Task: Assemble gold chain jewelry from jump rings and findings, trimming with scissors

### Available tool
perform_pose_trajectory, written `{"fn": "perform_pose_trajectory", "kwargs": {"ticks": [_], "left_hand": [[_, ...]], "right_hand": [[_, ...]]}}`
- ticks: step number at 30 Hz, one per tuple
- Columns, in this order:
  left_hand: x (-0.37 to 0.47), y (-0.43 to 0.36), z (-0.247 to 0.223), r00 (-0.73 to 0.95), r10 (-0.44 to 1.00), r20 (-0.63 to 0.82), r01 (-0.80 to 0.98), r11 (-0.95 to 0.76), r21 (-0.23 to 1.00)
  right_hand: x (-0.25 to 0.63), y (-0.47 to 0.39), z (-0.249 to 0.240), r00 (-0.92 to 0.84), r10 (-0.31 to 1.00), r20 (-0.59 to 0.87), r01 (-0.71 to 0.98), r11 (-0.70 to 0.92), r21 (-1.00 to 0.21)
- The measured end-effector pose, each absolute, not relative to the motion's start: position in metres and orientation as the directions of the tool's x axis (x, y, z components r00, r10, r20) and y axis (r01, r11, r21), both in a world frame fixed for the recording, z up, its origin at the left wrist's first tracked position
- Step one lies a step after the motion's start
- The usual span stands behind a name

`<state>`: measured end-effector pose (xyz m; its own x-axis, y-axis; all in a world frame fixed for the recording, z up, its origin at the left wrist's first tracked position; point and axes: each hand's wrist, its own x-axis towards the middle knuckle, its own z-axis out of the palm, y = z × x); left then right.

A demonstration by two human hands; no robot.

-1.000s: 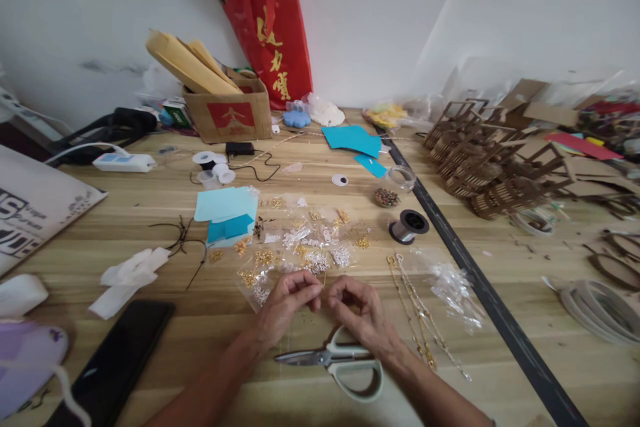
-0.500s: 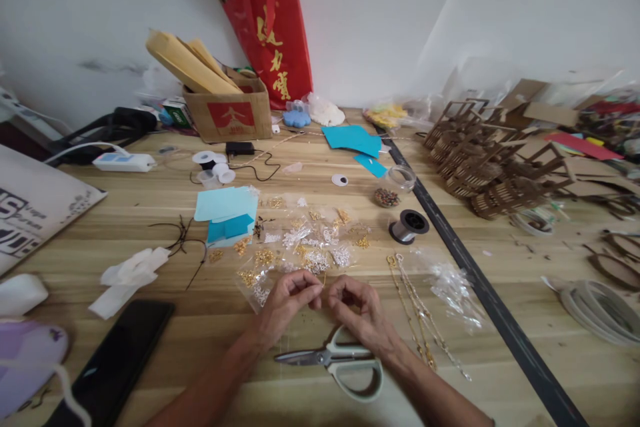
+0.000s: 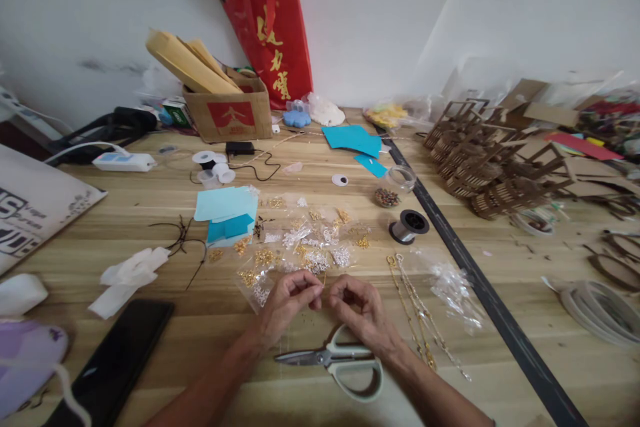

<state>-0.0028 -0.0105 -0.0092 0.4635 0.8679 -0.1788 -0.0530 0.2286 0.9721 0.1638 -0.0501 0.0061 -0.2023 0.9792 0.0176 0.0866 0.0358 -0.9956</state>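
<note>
My left hand is closed in a pinch, thumb against index finger. A thin gold-coloured strand stands at its fingertips; its exact kind is too small to tell. Close beside it, my right hand has its fingers curled in a pinch, and anything between them is hidden. Under the right wrist lie scissors with pale green handles. Small clear bags of gold and silver jewellery findings spread just beyond both hands. Gold and silver chains lie to the right.
A wire spool and a jar of beads stand right of the bags, near a dark strip along the table. Blue card pieces lie left. A phone is at front left; small woven baskets stand at right.
</note>
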Motion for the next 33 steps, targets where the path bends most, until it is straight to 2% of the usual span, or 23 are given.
{"fn": "perform_pose_trajectory", "kwargs": {"ticks": [33], "left_hand": [[-0.0009,-0.0114,-0.0050,0.459,0.865,-0.201,-0.088,0.269,0.959]], "right_hand": [[0.1631,-0.0500,0.0039,-0.235,0.972,0.010,0.078,0.029,-0.996]]}}
